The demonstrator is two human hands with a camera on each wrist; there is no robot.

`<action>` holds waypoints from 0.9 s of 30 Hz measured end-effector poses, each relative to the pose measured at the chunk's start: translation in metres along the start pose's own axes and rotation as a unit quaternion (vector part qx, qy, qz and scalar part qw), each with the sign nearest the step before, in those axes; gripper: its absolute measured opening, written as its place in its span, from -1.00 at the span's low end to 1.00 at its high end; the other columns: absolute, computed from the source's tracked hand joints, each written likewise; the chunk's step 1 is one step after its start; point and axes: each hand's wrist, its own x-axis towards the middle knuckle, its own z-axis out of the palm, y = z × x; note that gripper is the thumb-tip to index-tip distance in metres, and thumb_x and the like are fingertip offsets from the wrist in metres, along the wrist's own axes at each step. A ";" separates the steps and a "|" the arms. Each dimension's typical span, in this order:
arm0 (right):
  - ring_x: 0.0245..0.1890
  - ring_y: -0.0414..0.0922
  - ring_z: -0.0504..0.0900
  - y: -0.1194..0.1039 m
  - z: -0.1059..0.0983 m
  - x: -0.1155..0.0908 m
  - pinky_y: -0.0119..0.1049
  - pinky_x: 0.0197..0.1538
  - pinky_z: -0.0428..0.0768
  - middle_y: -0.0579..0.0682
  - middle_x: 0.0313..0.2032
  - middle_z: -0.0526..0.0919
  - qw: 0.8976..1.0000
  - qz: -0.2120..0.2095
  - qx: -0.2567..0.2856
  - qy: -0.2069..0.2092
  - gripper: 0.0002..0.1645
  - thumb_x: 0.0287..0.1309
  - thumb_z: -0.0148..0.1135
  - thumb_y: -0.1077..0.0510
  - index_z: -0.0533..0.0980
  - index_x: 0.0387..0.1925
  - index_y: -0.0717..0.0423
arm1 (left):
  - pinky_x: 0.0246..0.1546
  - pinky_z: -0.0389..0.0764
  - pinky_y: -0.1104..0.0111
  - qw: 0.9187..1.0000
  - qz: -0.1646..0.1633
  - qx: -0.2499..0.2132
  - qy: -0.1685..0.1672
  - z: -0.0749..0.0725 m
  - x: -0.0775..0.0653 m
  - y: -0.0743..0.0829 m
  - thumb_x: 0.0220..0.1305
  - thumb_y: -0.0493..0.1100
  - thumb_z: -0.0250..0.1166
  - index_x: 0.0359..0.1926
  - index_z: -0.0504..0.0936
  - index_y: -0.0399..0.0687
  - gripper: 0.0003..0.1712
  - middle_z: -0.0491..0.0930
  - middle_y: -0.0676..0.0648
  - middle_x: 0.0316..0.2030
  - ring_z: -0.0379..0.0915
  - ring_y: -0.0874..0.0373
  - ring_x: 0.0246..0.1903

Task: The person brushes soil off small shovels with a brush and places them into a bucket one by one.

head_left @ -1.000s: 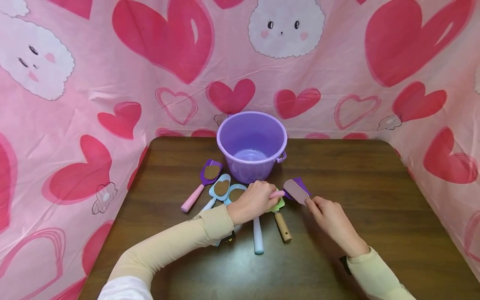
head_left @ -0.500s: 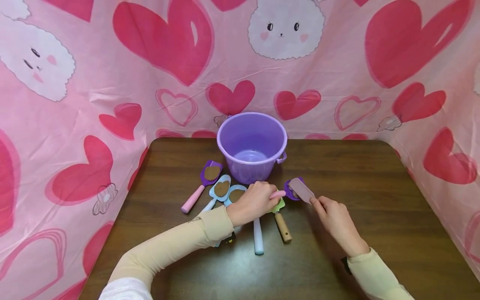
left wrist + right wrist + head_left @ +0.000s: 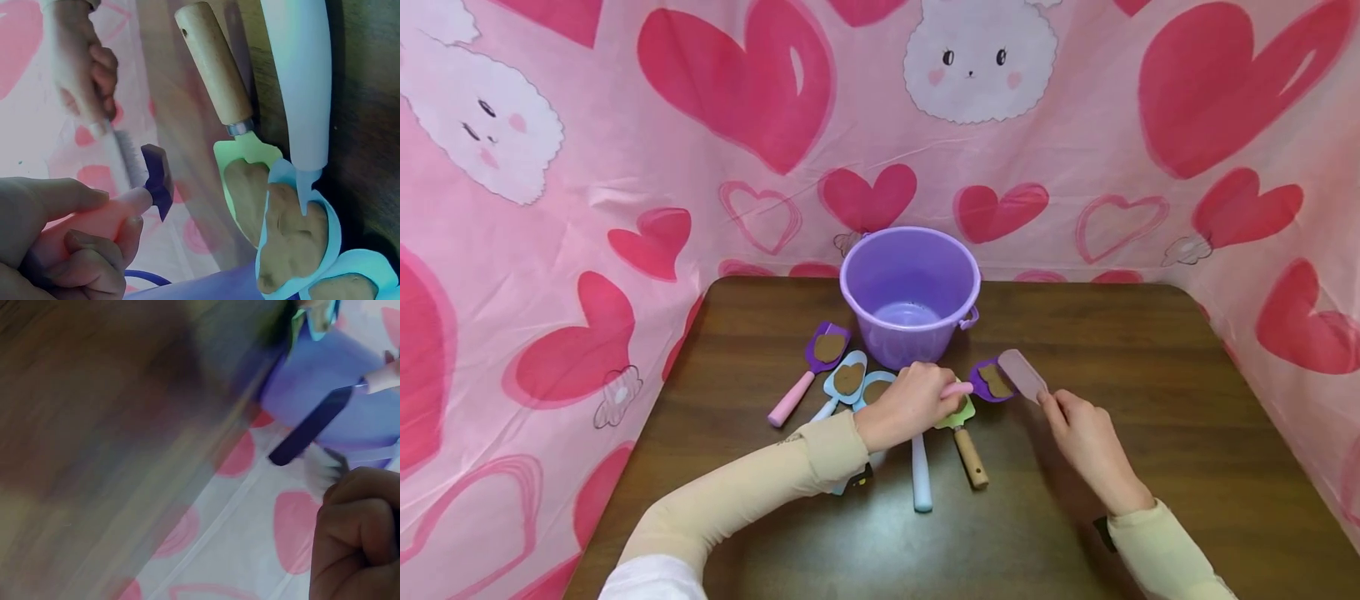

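My left hand (image 3: pixel 910 408) grips the pink handle of a small purple shovel (image 3: pixel 976 385). A brown, clay-like lump (image 3: pixel 996 381) lies in its blade, which is held above the table. In my right hand (image 3: pixel 1090 442) is a pale pink flat brush (image 3: pixel 1019 372), its grey bristles (image 3: pixel 129 153) visible in the left wrist view. The brush is at the right edge of the shovel's blade; whether they touch I cannot tell. Under and beside my left forearm lie a wooden-handled green scoop (image 3: pixel 972 458) and light blue scoops (image 3: pixel 300 62), holding brown lumps.
A purple bucket (image 3: pixel 906 342) stands behind the tools, with its inside visible. Left of it lies another purple shovel with a pink handle (image 3: pixel 792 400), bearing a brown lump. The brown table (image 3: pixel 1112 333) backs onto a pink heart-patterned cloth (image 3: pixel 1067 150).
The brush has moved right across the held shovel, uncovering the brown lump. The shovel's blade has turned to show its inside. My left hand has stayed nearly in place.
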 end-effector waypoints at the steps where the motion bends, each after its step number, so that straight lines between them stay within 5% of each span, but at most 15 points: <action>1: -0.73 -0.19 0.19 -0.002 0.000 -0.001 -0.34 -0.63 0.18 -0.12 -0.73 0.22 1.000 -0.010 0.005 -0.004 -0.54 0.36 -0.05 -0.04 0.37 -0.62 0.08 | -0.64 0.33 0.50 1.000 -0.001 0.000 0.000 0.000 0.000 0.000 0.19 -0.08 0.24 -0.59 0.47 0.03 -0.75 0.35 0.13 -0.70 0.33 0.25 -0.66; 6: -0.75 -0.24 0.17 -0.013 0.005 -0.002 -0.38 -0.65 0.18 -0.17 -0.74 0.20 0.998 -0.052 0.000 -0.030 -0.58 0.35 -0.02 -0.01 0.40 -0.61 0.06 | -0.64 0.33 0.51 1.000 -0.007 -0.005 -0.006 0.002 0.002 -0.001 0.21 -0.07 0.23 -0.59 0.47 0.04 -0.75 0.36 0.13 -0.70 0.33 0.26 -0.66; 12: -0.75 -0.20 0.16 -0.010 0.007 -0.003 -0.34 -0.65 0.15 -0.15 -0.75 0.17 0.999 -0.038 -0.015 0.004 -0.54 0.35 -0.01 0.02 0.29 -0.69 0.03 | -0.64 0.33 0.49 1.000 0.009 -0.006 0.008 0.005 0.002 -0.002 0.24 -0.06 0.21 -0.63 0.42 0.05 -0.68 0.32 0.12 -0.72 0.33 0.25 -0.67; 20: -0.72 -0.15 0.18 -0.009 0.001 0.000 -0.31 -0.62 0.17 -0.12 -0.74 0.19 1.000 -0.020 -0.008 0.003 -0.53 0.36 -0.04 -0.01 0.28 -0.67 0.07 | -0.61 0.40 0.39 0.998 0.037 0.001 0.041 0.003 0.000 0.002 0.28 -0.04 0.17 -0.67 0.36 0.04 -0.62 0.30 0.09 -0.71 0.31 0.21 -0.65; 27: -0.71 -0.14 0.20 -0.005 0.000 0.000 -0.30 -0.61 0.18 -0.10 -0.73 0.20 1.000 0.001 -0.004 -0.004 -0.52 0.37 -0.06 -0.04 0.29 -0.66 0.07 | -0.60 0.39 0.41 0.999 0.037 -0.006 0.035 0.006 -0.002 0.003 0.31 0.00 0.14 -0.66 0.38 0.05 -0.60 0.31 0.10 -0.70 0.30 0.22 -0.65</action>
